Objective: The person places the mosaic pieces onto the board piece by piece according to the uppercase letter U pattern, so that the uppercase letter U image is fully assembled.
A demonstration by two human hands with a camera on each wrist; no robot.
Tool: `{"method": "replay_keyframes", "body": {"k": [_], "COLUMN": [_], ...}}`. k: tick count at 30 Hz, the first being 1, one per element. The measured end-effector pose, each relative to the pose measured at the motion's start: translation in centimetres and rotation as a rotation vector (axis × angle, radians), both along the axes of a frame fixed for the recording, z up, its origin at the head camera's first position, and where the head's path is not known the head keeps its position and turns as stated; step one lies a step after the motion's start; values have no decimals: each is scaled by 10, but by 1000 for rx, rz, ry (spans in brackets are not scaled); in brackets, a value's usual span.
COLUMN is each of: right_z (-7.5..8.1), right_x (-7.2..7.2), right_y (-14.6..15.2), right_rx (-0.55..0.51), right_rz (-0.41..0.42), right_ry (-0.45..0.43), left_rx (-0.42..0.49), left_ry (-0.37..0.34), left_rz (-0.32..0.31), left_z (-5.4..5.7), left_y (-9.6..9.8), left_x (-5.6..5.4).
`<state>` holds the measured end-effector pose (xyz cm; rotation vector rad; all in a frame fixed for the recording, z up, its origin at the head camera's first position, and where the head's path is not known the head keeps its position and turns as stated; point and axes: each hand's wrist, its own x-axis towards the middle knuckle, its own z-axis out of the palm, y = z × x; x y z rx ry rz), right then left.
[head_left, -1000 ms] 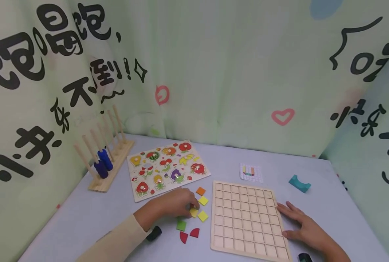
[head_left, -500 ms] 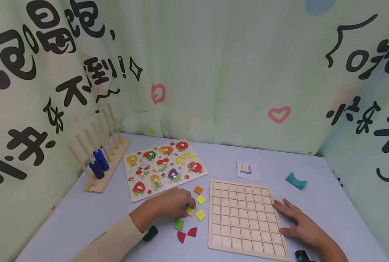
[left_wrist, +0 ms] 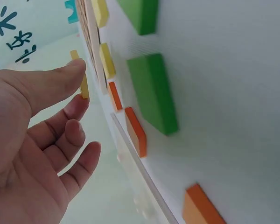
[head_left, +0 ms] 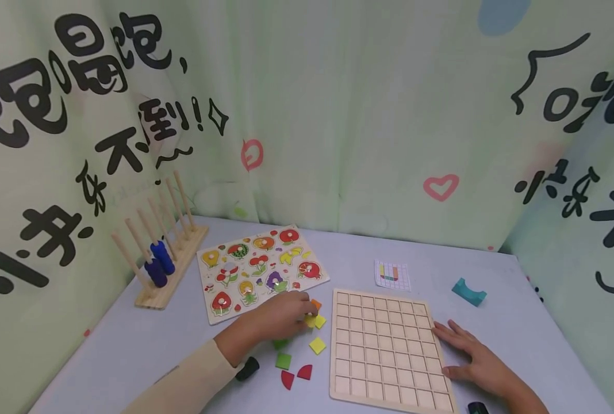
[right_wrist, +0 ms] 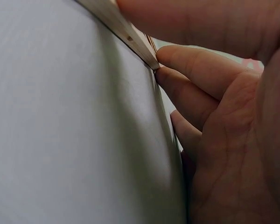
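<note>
1. Since the earlier frame, the left hand (head_left: 283,316) has carried its yellow tile (left_wrist: 85,88) farther from the person and nearer the grid board (head_left: 384,351).
2. Left thumb and index finger pinch that tile, left of the board; the remaining fingers are bent and apart.
3. The right hand (head_left: 475,359) touches the board's right edge, its thumb spread from its fingers.
4. Left of the board lie two loose yellow tiles (head_left: 318,345), an orange tile (head_left: 315,305), green tiles (head_left: 283,361) and two red quarter-circles (head_left: 304,372).
5. Beyond the board's left side: the fruit puzzle (head_left: 260,275), then the peg stand (head_left: 175,270).
6. Past its far edge: a card (head_left: 392,275); beyond its right side, a teal block (head_left: 469,292).
</note>
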<state>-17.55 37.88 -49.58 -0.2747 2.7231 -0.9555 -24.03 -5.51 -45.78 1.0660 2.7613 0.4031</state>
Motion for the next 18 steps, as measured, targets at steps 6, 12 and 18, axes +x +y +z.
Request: {"method": "replay_keyframes", "body": {"k": [6, 12, 18], "right_z": [1, 3, 2], "right_x": [3, 1, 3], "right_y": [-1, -1, -2], "right_rx": [-4, -16, -11], "right_rz": [-1, -9, -5], "right_ry": [0, -23, -13], "left_rx": [20, 50, 57], "left_ry": [-36, -23, 0], "left_rz": [41, 17, -6], "left_z": [0, 3, 6], "left_y": [12, 28, 46], "left_x": [-3, -13, -19]}}
